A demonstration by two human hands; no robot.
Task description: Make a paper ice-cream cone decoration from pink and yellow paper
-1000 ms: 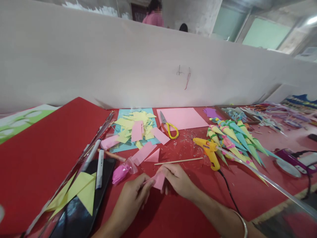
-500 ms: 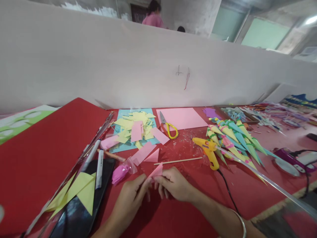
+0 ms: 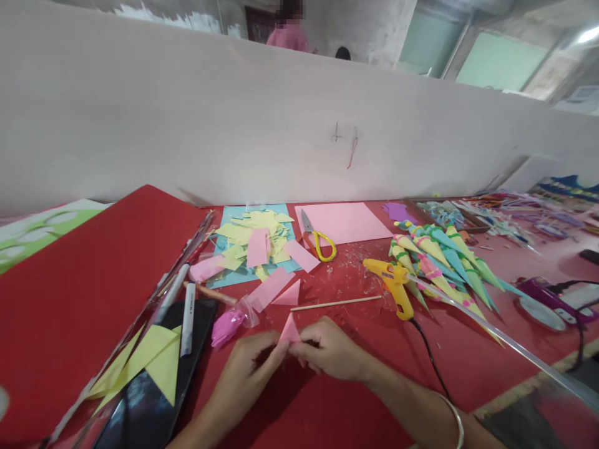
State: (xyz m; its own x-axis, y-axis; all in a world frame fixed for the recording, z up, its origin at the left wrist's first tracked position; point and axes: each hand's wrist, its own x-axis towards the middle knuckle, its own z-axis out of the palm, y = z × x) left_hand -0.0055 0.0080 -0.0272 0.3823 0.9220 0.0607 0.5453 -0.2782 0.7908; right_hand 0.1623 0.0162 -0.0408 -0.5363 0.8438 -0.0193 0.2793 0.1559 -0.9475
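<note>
Between my two hands stands a small folded pink paper [image 3: 289, 330], its point facing up and away. My left hand [image 3: 255, 362] pinches its lower left side between thumb and fingers. The fingertips of my right hand [image 3: 327, 349] are closed on its lower right edge. Just beyond lies a thin wooden stick [image 3: 337, 304], with another folded pink piece [image 3: 287, 294] beside its left end. A yellow glue gun [image 3: 395, 290] rests to the right of the stick. Left of my hands is a plastic bag with bright pink pieces [image 3: 228, 327].
Yellow-handled scissors [image 3: 324, 245] lie by a pink sheet [image 3: 349, 223]. Yellow scraps [image 3: 248, 227] cover a blue sheet. Decorated paper cones [image 3: 444, 255] are piled at right. A black tray [image 3: 140, 399] with yellow paper and a marker [image 3: 188, 318] sits left. A person [image 3: 287, 37] is behind the partition [image 3: 234, 125].
The pink paper has turned from slanting up to the right to pointing upward, and more of its triangular face shows. My hands have shifted slightly around it.
</note>
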